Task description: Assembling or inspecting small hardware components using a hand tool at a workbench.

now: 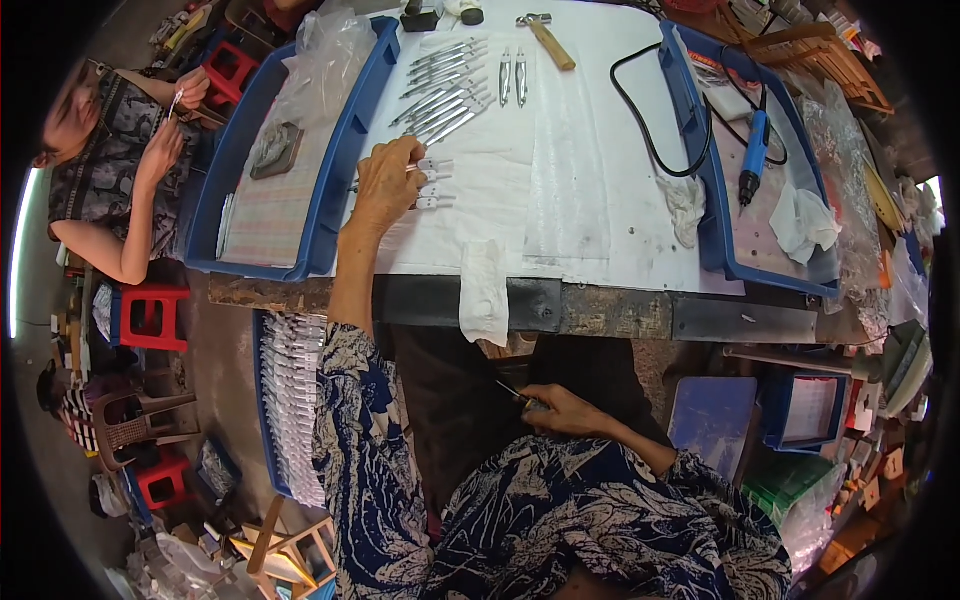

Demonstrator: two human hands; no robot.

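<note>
My left hand [385, 188] is over the white-covered table, fingers curled down around a slim silver metal piece that it mostly hides. Several similar pieces with pale ends [432, 190] lie right beside the fingers. Beyond them, a slanting row of slim silver pieces [445, 95] is laid out, and two more silver pieces [514, 80] lie side by side to its right. Low over my lap, my right hand [565, 410] is closed on a small hand tool [533, 403]. A thin metal shaft points out of it to the upper left; the grip is partly covered.
Blue trays [350, 130] flank the work area; the right one [715, 235] holds a blue corded screwdriver [756, 155]. A hammer [550, 45] lies at the back. A folded white cloth [484, 290] hangs over the table edge. A co-worker [120, 180] sits at the left.
</note>
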